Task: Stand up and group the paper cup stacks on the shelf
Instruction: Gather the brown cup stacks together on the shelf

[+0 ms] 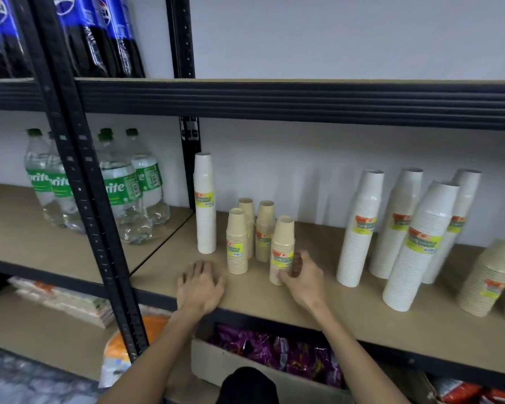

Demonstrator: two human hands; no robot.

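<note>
Several short beige cup stacks stand upright together on the wooden shelf (333, 304). My right hand (302, 279) grips the nearest one (282, 243) low on its right side. Another beige stack (237, 240) stands just to its left, with two more behind. My left hand (200, 284) rests flat on the shelf, fingers spread, in front of a tall white stack (205, 205). Several tall white stacks (359, 228) stand upright at the right. A wide beige stack (487, 278) stands at the far right edge.
Sprite bottles (120, 188) fill the neighbouring bay at the left, behind a black upright post (94, 217). Pepsi bottles (99, 33) stand on the shelf above. A cardboard box of purple snack packets (277, 354) sits on the shelf below.
</note>
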